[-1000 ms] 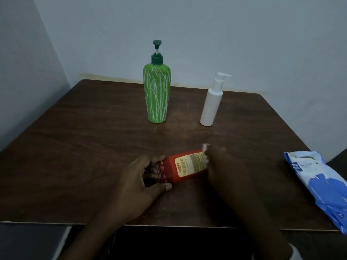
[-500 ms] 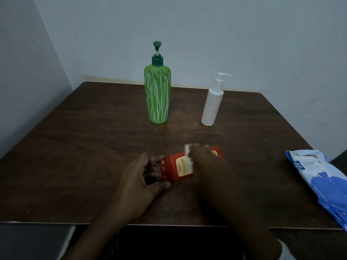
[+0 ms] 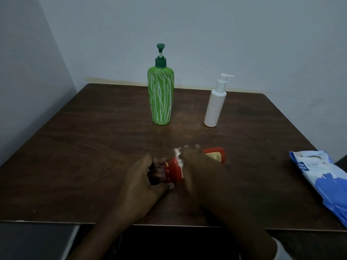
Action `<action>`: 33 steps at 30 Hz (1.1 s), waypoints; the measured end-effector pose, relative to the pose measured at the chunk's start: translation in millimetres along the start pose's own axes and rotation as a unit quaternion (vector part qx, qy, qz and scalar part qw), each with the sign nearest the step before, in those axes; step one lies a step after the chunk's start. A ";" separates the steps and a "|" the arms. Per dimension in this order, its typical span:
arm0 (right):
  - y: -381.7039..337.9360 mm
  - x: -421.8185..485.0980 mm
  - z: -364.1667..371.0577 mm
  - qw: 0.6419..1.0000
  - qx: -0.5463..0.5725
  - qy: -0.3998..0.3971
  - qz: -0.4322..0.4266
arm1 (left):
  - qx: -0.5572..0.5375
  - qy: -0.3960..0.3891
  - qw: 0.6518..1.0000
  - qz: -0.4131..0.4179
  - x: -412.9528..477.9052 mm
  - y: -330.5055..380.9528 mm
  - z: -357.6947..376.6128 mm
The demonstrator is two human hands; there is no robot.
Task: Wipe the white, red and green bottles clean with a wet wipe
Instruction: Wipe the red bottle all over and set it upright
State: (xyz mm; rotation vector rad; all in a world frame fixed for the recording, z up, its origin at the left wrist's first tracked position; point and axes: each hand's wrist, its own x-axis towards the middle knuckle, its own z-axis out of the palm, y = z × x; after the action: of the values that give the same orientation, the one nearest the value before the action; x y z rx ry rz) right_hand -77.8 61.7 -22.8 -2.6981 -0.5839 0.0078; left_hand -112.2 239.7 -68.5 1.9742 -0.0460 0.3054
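The red bottle (image 3: 173, 170) lies on its side near the table's front edge, its cap end pointing left. My left hand (image 3: 144, 177) grips that cap end. My right hand (image 3: 197, 166) covers the bottle's middle and presses a white wet wipe (image 3: 178, 155) onto it; the hand is motion-blurred. The bottle's far end (image 3: 217, 154) sticks out to the right of my hand. The green pump bottle (image 3: 161, 94) stands upright at the back centre. The white pump bottle (image 3: 215, 107) stands upright to its right.
A blue and white pack of wet wipes (image 3: 323, 177) lies at the table's right edge, partly overhanging it. The dark wooden table (image 3: 84, 147) meets walls at the back and left. White specks dot the wood near the front edge.
My right hand has slid the wipe leftward along the red bottle, from its right end toward the cap, uncovering the right end. My left hand has stayed on the cap end.
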 end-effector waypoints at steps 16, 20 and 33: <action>-28.2 4.4 2.5 0.998 -0.006 -0.033 -0.047 | -0.022 0.010 1.000 -0.017 0.8 -6.3 -1.4; -20.1 -11.4 16.3 0.997 -0.011 -0.003 -0.074 | -0.044 0.010 0.999 -0.025 0.1 -6.7 -1.2; -32.5 -2.8 14.0 0.997 0.026 0.047 -0.059 | -0.022 0.015 1.000 -0.009 0.4 -8.7 0.4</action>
State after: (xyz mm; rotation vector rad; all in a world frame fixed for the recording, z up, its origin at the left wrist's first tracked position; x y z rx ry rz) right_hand -94.5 93.0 -24.1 -2.5926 -0.7033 -0.1332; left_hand -110.3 243.0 -76.4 1.9248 -0.0160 0.3206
